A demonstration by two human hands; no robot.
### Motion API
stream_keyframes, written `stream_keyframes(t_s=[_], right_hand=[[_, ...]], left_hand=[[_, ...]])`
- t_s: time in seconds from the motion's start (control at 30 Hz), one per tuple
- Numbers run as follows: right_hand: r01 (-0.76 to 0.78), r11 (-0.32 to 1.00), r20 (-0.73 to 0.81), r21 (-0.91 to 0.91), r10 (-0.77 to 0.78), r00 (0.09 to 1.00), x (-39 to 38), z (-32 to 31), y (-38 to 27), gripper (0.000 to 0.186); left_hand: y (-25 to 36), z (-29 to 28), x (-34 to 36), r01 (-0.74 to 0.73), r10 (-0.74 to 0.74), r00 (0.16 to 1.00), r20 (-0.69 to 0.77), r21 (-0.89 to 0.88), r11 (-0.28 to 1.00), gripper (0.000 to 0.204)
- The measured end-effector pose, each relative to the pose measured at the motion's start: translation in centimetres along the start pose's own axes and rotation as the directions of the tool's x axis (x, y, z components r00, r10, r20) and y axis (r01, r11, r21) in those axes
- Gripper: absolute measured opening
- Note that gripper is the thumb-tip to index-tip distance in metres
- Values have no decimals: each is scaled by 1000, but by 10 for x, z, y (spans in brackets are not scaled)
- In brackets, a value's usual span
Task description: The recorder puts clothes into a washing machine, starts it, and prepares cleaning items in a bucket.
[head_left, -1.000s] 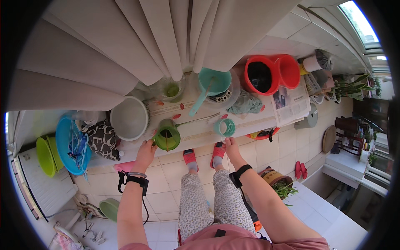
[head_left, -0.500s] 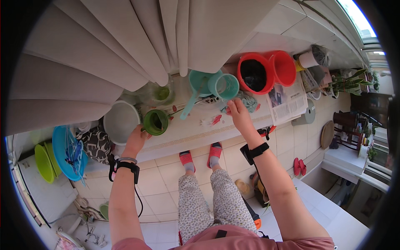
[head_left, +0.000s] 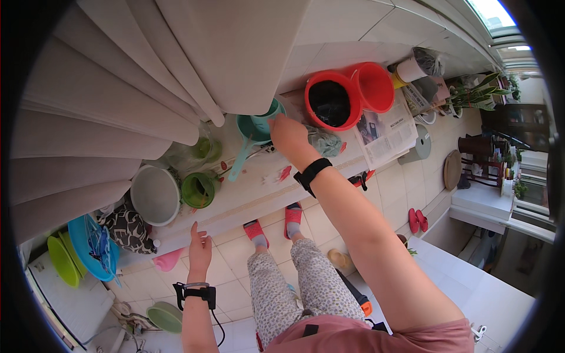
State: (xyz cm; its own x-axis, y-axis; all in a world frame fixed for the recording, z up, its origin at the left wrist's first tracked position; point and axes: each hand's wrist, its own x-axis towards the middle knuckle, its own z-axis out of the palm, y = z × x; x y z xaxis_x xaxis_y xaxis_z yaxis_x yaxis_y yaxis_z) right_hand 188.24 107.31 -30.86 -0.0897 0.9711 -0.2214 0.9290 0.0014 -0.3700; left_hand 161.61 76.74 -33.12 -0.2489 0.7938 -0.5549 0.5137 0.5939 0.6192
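At the shelf's back edge my right hand [head_left: 289, 138] is closed on a teal plastic cup [head_left: 275, 109], its fingers mostly hidden behind the back of the hand. Tilted, the cup sits over or against a teal dipper [head_left: 239, 162], whose long handle points toward me. My left hand [head_left: 200, 248] hovers before the shelf's front edge, fingers apart and holding nothing. Nearest to it are a green pot [head_left: 199, 191] with something dark inside and a large pale grey basin [head_left: 155, 195].
Two red buckets [head_left: 376, 88], one holding dark material, stand at the back right beside newspaper [head_left: 385, 138]. A grey-green cloth [head_left: 323, 142] lies near my right hand. Pale curtains [head_left: 147, 65] hang over the shelf's back left. A blue basin [head_left: 97, 250] is at far left.
My left hand has let go of the green pot and drawn back toward me. My right hand has reached up and left to the teal cup, which has been tipped over the dipper.
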Motion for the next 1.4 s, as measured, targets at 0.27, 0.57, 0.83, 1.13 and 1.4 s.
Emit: stream_keyframes(t_s=[0.27,0.57,0.83,1.13,1.4], right_hand=[[-13,1000,37,26,12,999,-6,22,11,31],[-100,973,53,206,91,994,2,34,11,33],[-109,736,52,668,101,994,-3,53,40,29],[-215,441,168,871,144,975,-15,21,34,26],[-243,399,226,884,89,970,-17,12,32,28]], left_hand=[[11,22,-27,45,-43,996,78,-26,999,61],[36,30,-25,-6,12,997,74,-85,996,59],[82,32,-22,-103,112,991,71,-118,988,47],[205,36,92,-384,396,906,-152,106,917,28],[229,63,150,-478,545,837,-48,420,771,20]])
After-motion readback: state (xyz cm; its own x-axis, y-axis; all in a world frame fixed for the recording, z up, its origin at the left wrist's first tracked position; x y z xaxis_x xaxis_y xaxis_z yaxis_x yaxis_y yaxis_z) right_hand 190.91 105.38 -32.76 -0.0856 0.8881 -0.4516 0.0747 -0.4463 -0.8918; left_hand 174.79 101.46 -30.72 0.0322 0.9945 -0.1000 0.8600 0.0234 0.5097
